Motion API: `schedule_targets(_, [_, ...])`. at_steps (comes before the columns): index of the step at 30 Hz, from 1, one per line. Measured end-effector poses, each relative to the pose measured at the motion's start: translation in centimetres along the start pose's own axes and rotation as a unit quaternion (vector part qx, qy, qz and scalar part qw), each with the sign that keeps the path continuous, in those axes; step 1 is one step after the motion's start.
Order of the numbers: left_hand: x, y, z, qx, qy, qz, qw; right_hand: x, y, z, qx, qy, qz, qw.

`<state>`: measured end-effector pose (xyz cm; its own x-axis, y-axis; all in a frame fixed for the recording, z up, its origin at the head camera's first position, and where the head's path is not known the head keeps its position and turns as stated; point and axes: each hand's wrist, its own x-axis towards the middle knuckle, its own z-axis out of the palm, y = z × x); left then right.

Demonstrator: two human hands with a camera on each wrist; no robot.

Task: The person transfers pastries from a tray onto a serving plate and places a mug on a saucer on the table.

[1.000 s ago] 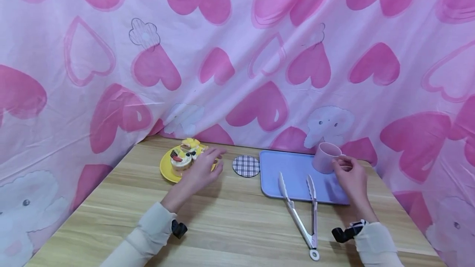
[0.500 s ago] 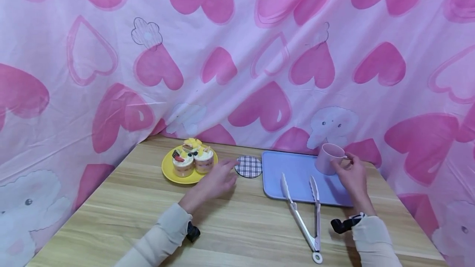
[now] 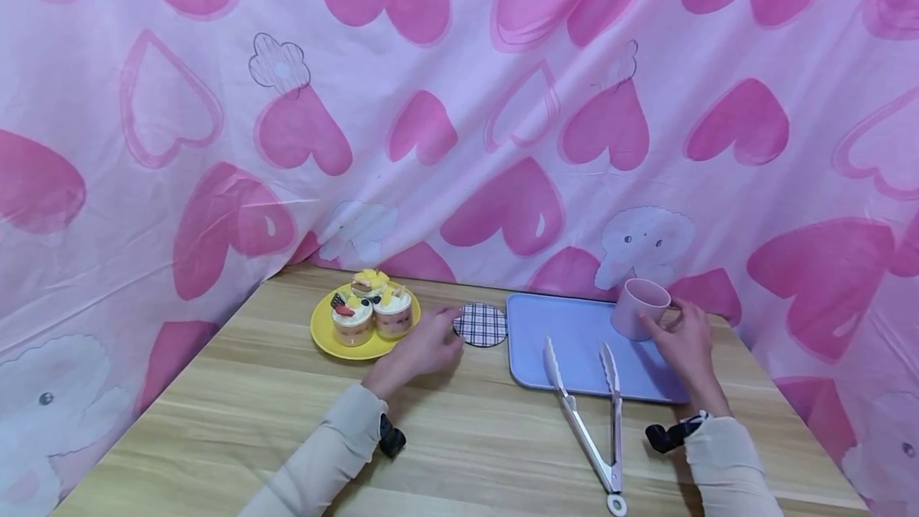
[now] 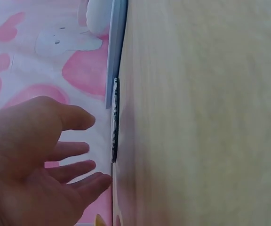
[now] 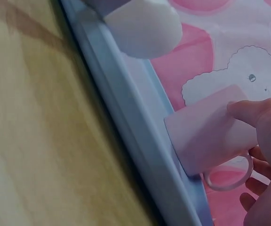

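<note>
A pink mug (image 3: 635,311) stands at the right end of the blue tray (image 3: 553,365). My right hand (image 3: 685,341) is at its handle side, the thumb against the mug's wall and the other fingers curled by the handle; the index finger is mostly hidden. To the left, a round checked coaster (image 3: 481,325) lies flat on the table beside the tray. My left hand (image 3: 428,345) is at the coaster's left edge, palm facing it and fingers loosely bent, holding nothing. In the left wrist view a small gap shows between the fingertips and the coaster (image 4: 115,127).
Metal tongs (image 3: 592,441) lie spread, their white tips over the tray's front edge. A yellow plate (image 3: 323,335) with three fruit-topped dessert cups (image 3: 353,324) stands left of my left hand. A pink heart-patterned cloth (image 3: 402,142) hangs behind the table.
My left hand has moved right, from in front of the dessert plate to the coaster's edge. The right hand stays at the mug, which has hardly moved.
</note>
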<state>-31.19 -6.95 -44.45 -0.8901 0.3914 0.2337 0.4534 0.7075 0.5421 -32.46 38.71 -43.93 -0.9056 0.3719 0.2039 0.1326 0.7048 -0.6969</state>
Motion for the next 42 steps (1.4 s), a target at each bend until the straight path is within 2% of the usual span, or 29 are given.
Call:
schedule_targets(4, [0.1, -0.2, 0.0, 0.006, -0.033, -0.029, 0.9990, 0.2, -0.2, -0.3, 0.010, 0.004, 0.007, 0.9999])
schedule_targets(7, [0.3, -0.6, 0.2, 0.004, -0.061, -0.037, 0.9975, 0.2, -0.5, -0.5, 0.027, 0.005, 0.016, 0.9995])
schedule_targets(14, [1.1, -2.8, 1.6, 0.029, -0.069, 0.009, 0.9971, 0.1, -0.7, -0.7, 0.050, 0.006, 0.033, 0.9982])
schedule_targets(19, [0.5, -1.6, 0.7, 0.031, -0.084, 0.008, 0.9960, 0.1, -0.4, -0.5, 0.057, 0.002, 0.056, 0.9968])
schedule_targets(21, [0.0, -0.6, 0.0, 0.027, -0.094, -0.004, 0.9951, 0.0, -0.3, -0.5, 0.053, -0.002, 0.065, 0.9964])
schedule_targets(24, [-0.3, -0.1, -0.2, 0.037, -0.103, -0.010, 0.9939, -0.1, -0.2, -0.4, 0.050, -0.007, 0.070, 0.9963])
schedule_targets(42, [-0.7, 0.0, 0.3, 0.048, -0.117, -0.021, 0.9917, -1.1, -0.1, -0.5, 0.071, -0.028, 0.087, 0.9933])
